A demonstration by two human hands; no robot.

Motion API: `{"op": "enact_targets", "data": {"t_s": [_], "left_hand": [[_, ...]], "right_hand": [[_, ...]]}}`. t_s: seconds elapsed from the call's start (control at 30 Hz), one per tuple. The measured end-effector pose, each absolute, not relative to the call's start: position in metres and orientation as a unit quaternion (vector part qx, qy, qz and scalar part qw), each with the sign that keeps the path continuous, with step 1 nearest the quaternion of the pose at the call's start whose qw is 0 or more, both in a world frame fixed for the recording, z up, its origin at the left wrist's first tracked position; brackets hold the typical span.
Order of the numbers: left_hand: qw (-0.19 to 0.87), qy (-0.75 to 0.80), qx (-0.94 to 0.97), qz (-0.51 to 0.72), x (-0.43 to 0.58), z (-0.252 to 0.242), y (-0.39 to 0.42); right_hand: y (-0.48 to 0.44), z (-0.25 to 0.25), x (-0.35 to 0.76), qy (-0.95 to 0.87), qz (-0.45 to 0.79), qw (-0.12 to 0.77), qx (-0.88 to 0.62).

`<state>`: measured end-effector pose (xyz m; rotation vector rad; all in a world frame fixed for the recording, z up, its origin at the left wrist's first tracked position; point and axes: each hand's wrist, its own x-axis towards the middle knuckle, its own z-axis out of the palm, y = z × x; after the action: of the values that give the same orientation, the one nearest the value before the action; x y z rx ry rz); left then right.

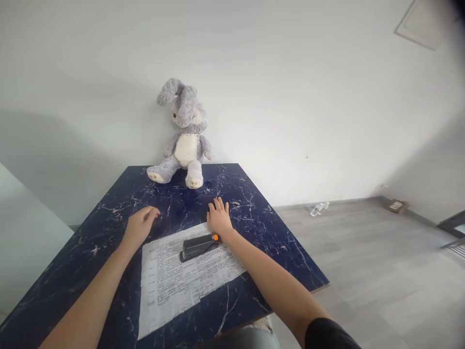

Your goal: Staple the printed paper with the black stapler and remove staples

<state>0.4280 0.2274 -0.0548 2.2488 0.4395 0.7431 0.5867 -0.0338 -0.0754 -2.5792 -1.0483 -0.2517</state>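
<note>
A black stapler with an orange end lies on printed paper on the dark blue marbled table. My right hand rests palm down at the paper's far right edge, fingers spread, just beyond the stapler's orange end. It holds nothing. To the left of the paper, my left hand rests on the table with its fingers curled in and nothing visible in it. The stapler lies between my two forearms, apart from the left hand.
A grey plush rabbit sits at the table's far edge against the white wall. On the floor to the right lie a clear plastic bottle and a small brown box. The table's right edge drops to the grey floor.
</note>
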Motion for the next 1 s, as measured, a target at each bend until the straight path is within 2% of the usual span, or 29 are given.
{"op": "enact_targets", "data": {"t_s": [0.13,0.23,0.33,0.4,0.47,0.6,0.67,0.77,1.0], "left_hand": [[0.177,0.154,0.933,0.274,0.430,-0.062,0.173],[0.117,0.126,0.956,0.238,0.437,-0.068,0.134],[0.088,0.110,0.969,0.201,0.441,-0.073,0.122],[0.072,0.097,0.975,0.188,0.442,-0.074,0.124],[0.051,0.091,0.978,0.183,0.443,-0.074,0.129],[0.006,0.077,0.982,0.170,0.447,-0.070,0.133],[0.010,0.070,0.984,0.164,0.449,-0.069,0.135],[0.053,0.083,0.981,0.169,0.450,-0.071,0.139],[0.160,0.120,0.964,0.174,0.452,-0.076,0.149]], "right_hand": [[-0.038,-0.075,0.597,-0.361,-0.087,0.159,-0.915],[-0.045,-0.075,0.604,-0.356,-0.086,0.193,-0.910],[-0.055,-0.065,0.605,-0.392,-0.084,0.288,-0.870],[-0.063,-0.051,0.600,-0.424,-0.041,0.369,-0.826],[-0.071,-0.034,0.589,-0.485,0.030,0.411,-0.771],[-0.084,-0.017,0.565,-0.643,0.103,0.331,-0.683],[-0.089,-0.022,0.558,-0.662,0.085,0.294,-0.684],[-0.094,-0.038,0.553,-0.635,0.061,0.287,-0.715],[-0.098,-0.049,0.554,-0.557,0.053,0.363,-0.745]]}}
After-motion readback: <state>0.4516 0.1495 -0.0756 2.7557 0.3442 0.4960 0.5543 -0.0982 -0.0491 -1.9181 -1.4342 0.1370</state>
